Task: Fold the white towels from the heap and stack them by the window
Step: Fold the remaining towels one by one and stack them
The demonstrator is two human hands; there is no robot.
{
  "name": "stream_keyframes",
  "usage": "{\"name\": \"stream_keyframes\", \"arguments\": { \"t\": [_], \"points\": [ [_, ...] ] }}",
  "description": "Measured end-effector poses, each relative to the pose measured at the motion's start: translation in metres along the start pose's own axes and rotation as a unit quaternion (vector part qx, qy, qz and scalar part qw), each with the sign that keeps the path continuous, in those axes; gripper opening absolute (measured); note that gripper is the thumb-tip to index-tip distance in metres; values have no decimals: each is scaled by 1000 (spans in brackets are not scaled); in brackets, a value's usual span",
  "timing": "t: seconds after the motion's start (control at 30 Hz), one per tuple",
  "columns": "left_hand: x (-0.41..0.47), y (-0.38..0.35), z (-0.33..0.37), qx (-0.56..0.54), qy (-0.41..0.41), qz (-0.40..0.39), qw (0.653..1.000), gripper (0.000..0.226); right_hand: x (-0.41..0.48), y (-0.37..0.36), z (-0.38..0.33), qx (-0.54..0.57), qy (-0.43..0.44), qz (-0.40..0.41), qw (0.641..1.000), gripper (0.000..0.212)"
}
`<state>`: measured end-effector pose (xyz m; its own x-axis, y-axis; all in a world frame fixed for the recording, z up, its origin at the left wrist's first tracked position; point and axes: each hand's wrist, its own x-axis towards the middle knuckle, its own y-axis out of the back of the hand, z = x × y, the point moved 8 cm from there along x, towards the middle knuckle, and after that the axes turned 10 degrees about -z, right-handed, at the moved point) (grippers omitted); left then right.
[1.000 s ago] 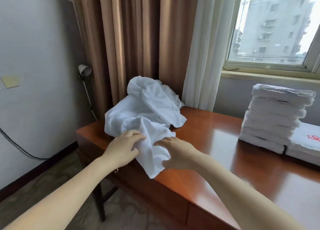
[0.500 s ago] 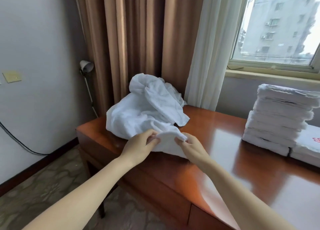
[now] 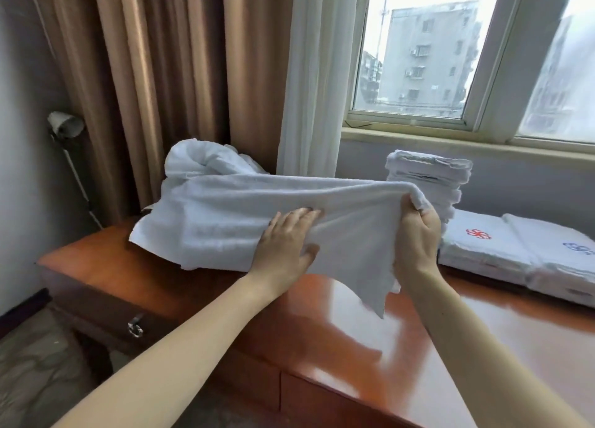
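Note:
A white towel is stretched out above the wooden table, drawn sideways from the crumpled heap of white towels at the table's back left. My right hand grips the towel's right end with curled fingers, lifted just in front of the stack. My left hand lies against the towel's middle with fingers straight and spread. The towel's lower right corner hangs down to the tabletop. A tall stack of folded white towels stands under the window, partly hidden by the held towel.
Two flat folded linens with red and blue emblems lie right of the stack. Brown curtains and a white sheer hang behind the heap. A small lamp stands at the left wall. The table's front has drawers with a metal handle.
My right hand has pulled one towel end up and to the right, spreading the towel out of the heap. My left hand went from pinching the edge to lying flat on it.

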<state>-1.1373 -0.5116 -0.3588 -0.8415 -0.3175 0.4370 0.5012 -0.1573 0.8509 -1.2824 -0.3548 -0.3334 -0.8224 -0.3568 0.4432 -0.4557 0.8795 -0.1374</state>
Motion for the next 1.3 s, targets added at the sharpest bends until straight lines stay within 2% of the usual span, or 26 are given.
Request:
{"name": "stream_keyframes", "arguments": {
  "t": [0.13,0.2,0.27,0.3,0.37,0.47,0.57,0.63,0.7,0.77,0.93,1.03,1.1,1.17,1.2,1.3],
  "points": [
    [12,-9,23,-31,5,-2,1000,20,3,36,-8,-20,23,58,998,27],
    [17,-21,31,-63,7,-49,997,17,3,51,-4,-40,15,69,997,25],
    [18,-36,35,-97,1,-117,988,15,6,61,4,-75,-5,43,996,13],
    [16,-44,36,-123,-2,-152,981,14,8,62,8,-97,-21,14,995,6],
    [13,-57,36,-168,-3,-194,966,14,14,59,19,-175,-55,-61,981,8],
    [10,-53,22,-188,27,-178,965,18,6,36,45,-297,-135,-233,916,28],
    [7,-39,-3,-166,68,-160,971,18,-17,7,64,-319,-242,-351,847,36],
    [2,-27,-24,-159,94,-147,972,15,-13,-15,58,-363,-209,-356,835,47],
    [-3,-13,-44,-140,108,-124,977,13,-5,-43,48,-381,-147,-351,843,53],
    [-10,2,-67,-119,129,-100,979,12,-4,-74,44,-373,-122,-366,844,43],
    [-36,23,-136,-129,221,-84,963,26,-8,-148,58,-367,-137,-467,793,19],
    [-57,43,-189,-55,307,-86,946,43,-7,-176,76,-378,-164,-482,773,56],
    [-66,65,-217,34,346,-72,935,39,-5,-192,85,-395,-157,-486,764,67],
    [-73,82,-238,87,376,-61,921,37,-4,-207,93,-419,-138,-489,753,71],
    [-75,87,-247,96,383,-59,917,43,-6,-214,95,-434,-123,-490,745,71],
    [-81,87,-272,69,419,-84,902,58,-9,-242,94,-474,-44,-480,737,62]
  ]
}}
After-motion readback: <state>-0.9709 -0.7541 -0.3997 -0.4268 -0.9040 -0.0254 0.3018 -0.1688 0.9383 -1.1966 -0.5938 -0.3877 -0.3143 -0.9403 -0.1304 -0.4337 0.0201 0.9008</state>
